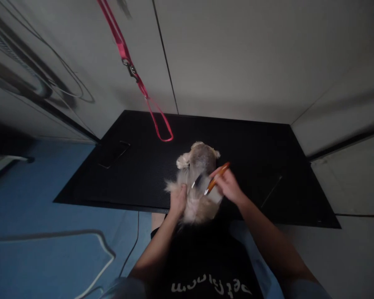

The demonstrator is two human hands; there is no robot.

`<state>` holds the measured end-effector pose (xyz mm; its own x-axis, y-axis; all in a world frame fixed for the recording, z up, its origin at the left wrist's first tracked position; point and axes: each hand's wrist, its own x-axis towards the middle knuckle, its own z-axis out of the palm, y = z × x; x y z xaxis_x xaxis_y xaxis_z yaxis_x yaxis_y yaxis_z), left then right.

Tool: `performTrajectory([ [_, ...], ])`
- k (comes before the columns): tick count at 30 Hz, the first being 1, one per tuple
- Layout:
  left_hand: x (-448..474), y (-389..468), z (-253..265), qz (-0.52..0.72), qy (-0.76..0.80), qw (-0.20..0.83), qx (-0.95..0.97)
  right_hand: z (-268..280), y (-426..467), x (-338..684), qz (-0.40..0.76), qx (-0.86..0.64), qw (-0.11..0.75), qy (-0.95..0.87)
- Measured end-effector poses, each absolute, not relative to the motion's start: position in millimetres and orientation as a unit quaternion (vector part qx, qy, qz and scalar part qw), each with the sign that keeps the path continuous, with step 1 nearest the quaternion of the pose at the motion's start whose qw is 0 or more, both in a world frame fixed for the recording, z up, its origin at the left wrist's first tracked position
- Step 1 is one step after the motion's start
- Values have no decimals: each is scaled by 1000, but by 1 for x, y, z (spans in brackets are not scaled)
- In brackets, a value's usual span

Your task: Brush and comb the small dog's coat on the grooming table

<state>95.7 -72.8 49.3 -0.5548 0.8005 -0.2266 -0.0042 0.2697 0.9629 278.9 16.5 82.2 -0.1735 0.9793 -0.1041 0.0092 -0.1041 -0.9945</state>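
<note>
A small dog with pale fur (195, 207) is on the black table, close to its front edge. A greyer, short-haired part of it faces the far side, and longer fluffy fur lies toward me. My left hand (178, 198) is closed against the dog's left flank, its fingers partly hidden in the fur. In my right hand (227, 186) is an orange-handled grooming tool (217, 177), held slantwise over the dog's back with a metal end pointing down. Motion smears its working head, so the exact shape is unclear.
A pink leash loop (162, 124) hangs over the black table (143, 166). A dark phone-like slab (114, 154) lies at left, a thin rod (271, 191) at right. Pale walls (237, 62) stand behind. Cables and a white tube frame (104, 247) are on the left.
</note>
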Motion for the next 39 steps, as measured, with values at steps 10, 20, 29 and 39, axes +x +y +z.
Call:
performTrajectory([
  [10, 101, -78, 41, 560, 717, 326, 256, 78, 46, 272, 536, -466, 417, -567],
  [20, 103, -74, 46, 559, 714, 324, 269, 88, 31, 274, 562, -455, 376, -579],
  [29, 102, -71, 43, 523, 765, 278, 251, 98, 8, 275, 527, -492, 408, -559],
  [39, 104, -67, 43, 579, 715, 307, 242, 96, -19, 281, 432, -548, 477, -534],
])
